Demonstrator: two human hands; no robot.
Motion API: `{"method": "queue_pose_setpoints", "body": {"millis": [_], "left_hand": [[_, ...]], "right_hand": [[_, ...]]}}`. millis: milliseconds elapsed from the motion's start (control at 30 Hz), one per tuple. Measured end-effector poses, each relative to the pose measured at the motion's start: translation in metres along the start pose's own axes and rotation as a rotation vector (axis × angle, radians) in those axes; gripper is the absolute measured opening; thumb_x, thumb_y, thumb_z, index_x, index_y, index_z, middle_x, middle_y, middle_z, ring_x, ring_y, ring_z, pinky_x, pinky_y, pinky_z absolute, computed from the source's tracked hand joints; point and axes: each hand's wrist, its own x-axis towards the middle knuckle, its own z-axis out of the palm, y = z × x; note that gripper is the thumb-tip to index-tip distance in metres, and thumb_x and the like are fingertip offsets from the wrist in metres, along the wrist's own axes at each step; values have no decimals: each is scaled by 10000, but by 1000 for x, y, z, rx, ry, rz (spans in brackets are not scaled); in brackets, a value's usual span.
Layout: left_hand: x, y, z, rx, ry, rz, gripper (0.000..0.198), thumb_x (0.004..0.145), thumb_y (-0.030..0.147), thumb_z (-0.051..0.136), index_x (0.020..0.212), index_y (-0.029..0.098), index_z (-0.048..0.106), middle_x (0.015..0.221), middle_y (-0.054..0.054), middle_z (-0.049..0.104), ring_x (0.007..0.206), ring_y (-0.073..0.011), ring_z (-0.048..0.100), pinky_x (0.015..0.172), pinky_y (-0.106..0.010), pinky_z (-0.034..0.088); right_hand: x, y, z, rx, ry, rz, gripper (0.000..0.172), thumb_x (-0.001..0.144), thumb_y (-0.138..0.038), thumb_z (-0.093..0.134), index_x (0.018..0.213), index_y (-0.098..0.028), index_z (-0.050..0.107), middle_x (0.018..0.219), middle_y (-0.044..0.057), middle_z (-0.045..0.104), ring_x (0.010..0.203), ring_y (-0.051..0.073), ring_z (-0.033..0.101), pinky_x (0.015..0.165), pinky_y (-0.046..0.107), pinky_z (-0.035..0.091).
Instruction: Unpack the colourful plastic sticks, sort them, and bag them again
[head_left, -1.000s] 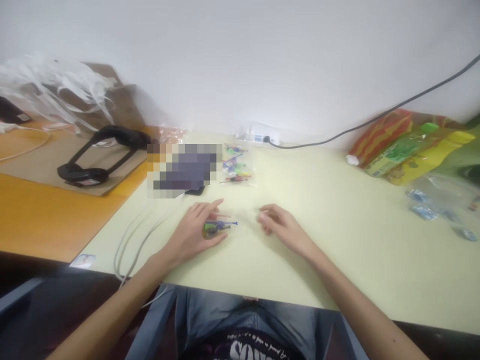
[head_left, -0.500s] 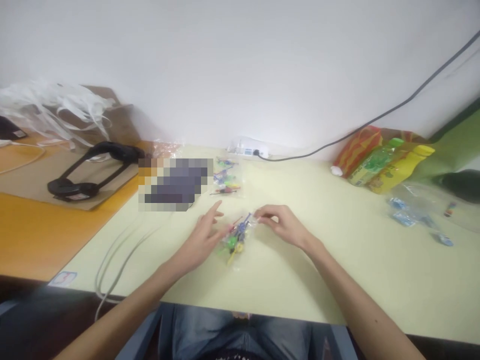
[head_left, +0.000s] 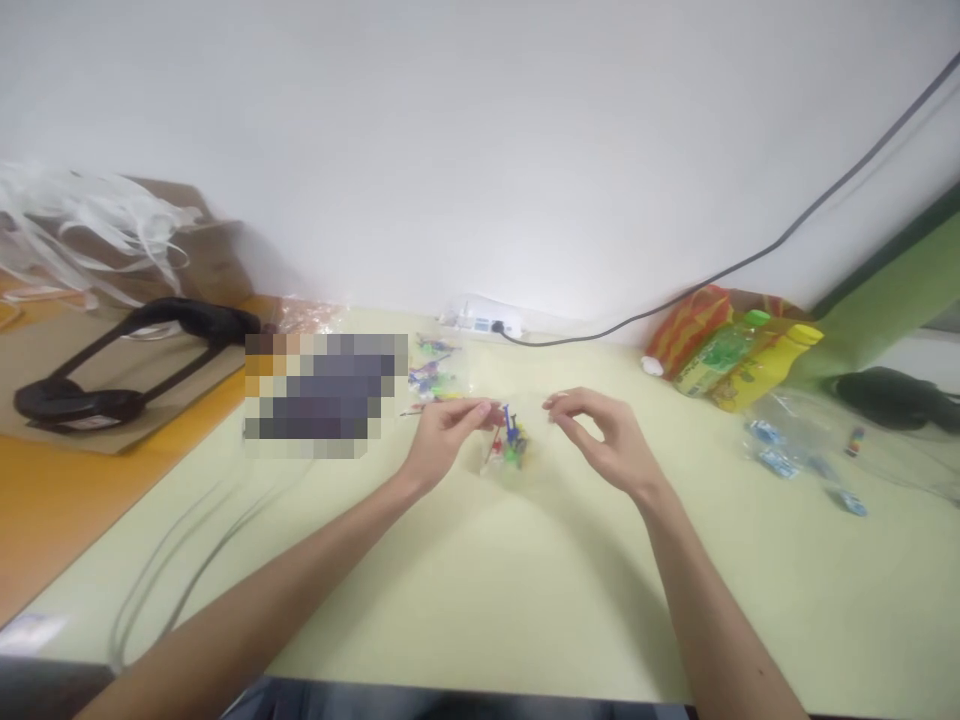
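A small clear plastic bag point(head_left: 514, 447) with blue, red, green and yellow plastic pieces in it hangs between my hands, just over the table. My left hand point(head_left: 444, 440) pinches its upper left edge between thumb and fingers. On the other side my right hand point(head_left: 609, 432) is also closed in a pinch, at what looks like the bag's upper right edge; the clear film there is hard to make out. Beyond my left hand lie more clear bags of coloured plastic pieces point(head_left: 433, 378), partly covered by that hand.
A blurred-out dark object point(head_left: 326, 390) lies left of the bags. A black frame-like device point(head_left: 142, 360) rests on cardboard at far left. Against the wall stands a white box point(head_left: 480, 318) with a cable point(head_left: 637, 320). At right are bottle-shaped packs point(head_left: 765, 365) and small blue packets point(head_left: 778, 463).
The bag has been lifted and moved away from me, and its pieces now hang bunched lower in it. My left hand has shifted from lying over the bag to pinching its edge. The view has shifted.
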Motion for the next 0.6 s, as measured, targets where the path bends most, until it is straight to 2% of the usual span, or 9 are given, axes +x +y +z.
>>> {"method": "queue_pose_setpoints", "body": {"millis": [100, 200, 300, 367, 467, 600], "left_hand": [[1, -10, 0, 24, 77, 58, 297, 907, 432, 705, 997, 173, 819, 988, -88, 802, 897, -248, 756, 899, -398, 607], [-7, -14, -3, 91, 100, 88, 263, 926, 405, 687, 991, 189, 823, 1016, -77, 804, 975, -261, 755, 969, -405, 578], [-20, -5, -6, 195, 94, 208, 222, 953, 350, 658, 1041, 222, 817, 1060, -56, 798, 1014, -250, 746, 977, -392, 573], [-28, 4, -5, 202, 120, 272, 208, 955, 338, 658, 1036, 233, 818, 1044, -50, 801, 991, -246, 752, 958, -393, 585], [-33, 11, 0, 109, 140, 193, 234, 949, 379, 666, 1005, 212, 820, 997, -65, 804, 947, -255, 764, 927, -412, 608], [-27, 0, 5, -92, 199, -36, 377, 878, 476, 735, 1052, 147, 792, 984, -113, 790, 831, -263, 775, 781, -405, 647]], "right_hand": [[-7, 13, 12, 67, 31, 31, 174, 968, -345, 587, 910, -220, 693, 997, 87, 750, 967, 233, 707, 877, 388, 569], [-14, 14, 27, -2, 123, 4, 135, 966, -278, 558, 918, -230, 674, 957, 76, 741, 908, 221, 701, 844, 386, 564], [-21, 4, 36, -98, 252, -86, 133, 943, -189, 538, 938, -238, 661, 957, 78, 730, 894, 226, 698, 829, 395, 560], [-24, -4, 39, -106, 293, -145, 161, 927, -153, 527, 969, -244, 652, 978, 85, 728, 926, 239, 699, 835, 407, 561], [-27, -11, 42, -69, 276, -166, 186, 931, -145, 502, 1011, -245, 637, 1001, 90, 725, 954, 245, 696, 853, 413, 558], [-28, -7, 47, -17, 169, -45, 214, 972, -207, 472, 1077, -230, 656, 1022, 81, 725, 931, 221, 681, 859, 390, 539]]}}
